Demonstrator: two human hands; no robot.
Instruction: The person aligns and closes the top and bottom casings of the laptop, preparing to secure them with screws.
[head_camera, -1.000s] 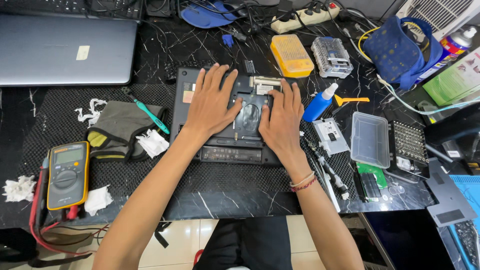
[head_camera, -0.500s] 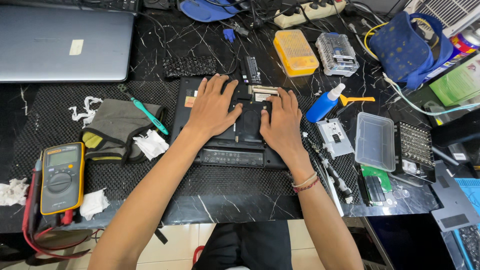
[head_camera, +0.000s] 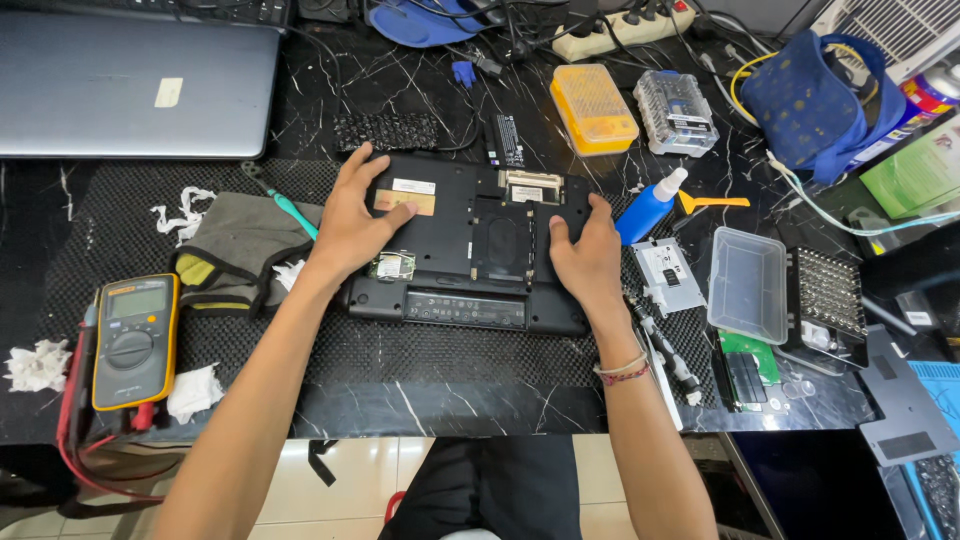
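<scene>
Nearest the person, the black marbled table (head_camera: 400, 400) carries a woven mat on which an upturned black laptop (head_camera: 470, 250) lies, bottom panel facing up, roughly centred before the body. The left hand (head_camera: 355, 225) rests flat on the laptop's left portion, fingers spread, thumb over a tan label; its grip is released, pressing rather than grasping. The right hand (head_camera: 588, 255) lies on the right edge, fingers curled lightly against the casing; no closed grasp is visible. A small green circuit card (head_camera: 392, 266) sits exposed just below the left palm.

To the left, a yellow multimeter (head_camera: 133, 338) and a grey cloth (head_camera: 235, 250) lie near. To the right, a blue spray bottle (head_camera: 650, 205) stands just beside the laptop, and a clear plastic box (head_camera: 747, 282) lies beyond it.

Farther back sit a yellow case (head_camera: 593, 108) and a closed silver laptop (head_camera: 130, 85).

Risk assessment: palm pressure could strain the exposed card; a sideways shift of the casing could topple the bottle.
</scene>
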